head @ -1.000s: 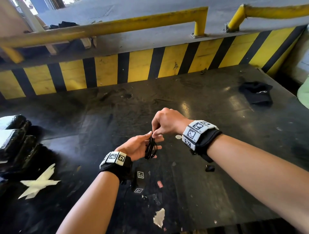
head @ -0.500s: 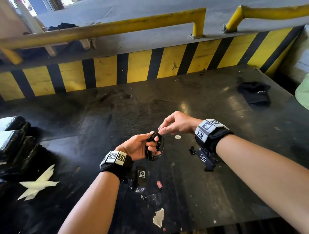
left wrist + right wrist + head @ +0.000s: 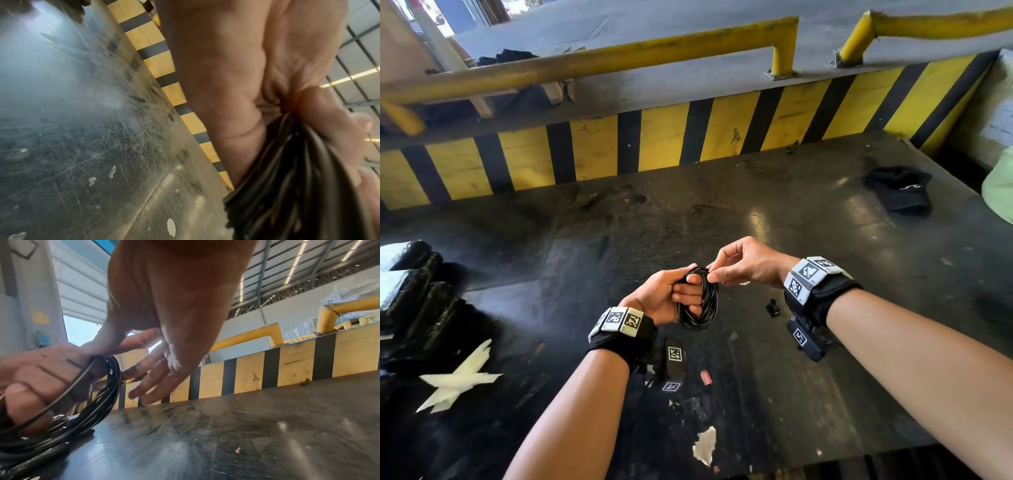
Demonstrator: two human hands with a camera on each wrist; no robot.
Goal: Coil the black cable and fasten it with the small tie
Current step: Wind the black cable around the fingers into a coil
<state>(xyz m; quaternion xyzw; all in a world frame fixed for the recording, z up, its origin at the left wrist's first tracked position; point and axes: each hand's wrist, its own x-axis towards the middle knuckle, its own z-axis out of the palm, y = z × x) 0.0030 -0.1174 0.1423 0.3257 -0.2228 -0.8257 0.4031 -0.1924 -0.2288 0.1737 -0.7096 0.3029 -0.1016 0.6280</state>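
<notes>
The black cable (image 3: 702,301) is a small coil of several loops held above the dark table. My left hand (image 3: 688,291) grips one side of it, fingers curled through the loops. In the left wrist view the strands (image 3: 287,186) fan out from under the thumb. My right hand (image 3: 714,274) meets the coil's top edge, with thumb and forefinger pinching the strands. The right wrist view shows that thumb on the coil (image 3: 102,399) and the other fingers spread. I cannot pick out the small tie with certainty.
A small black piece (image 3: 772,307) lies on the table (image 3: 825,257) below my right wrist. A black cap (image 3: 900,188) sits far right, with black wrapped bundles (image 3: 407,284) and a white tape cross (image 3: 455,380) at left. A yellow-black striped wall (image 3: 722,137) bounds the far edge.
The coil has turned from edge-on to show its loops, and my left fingers now curl through it. My right hand shifted rightwards and still meets the coil's top.
</notes>
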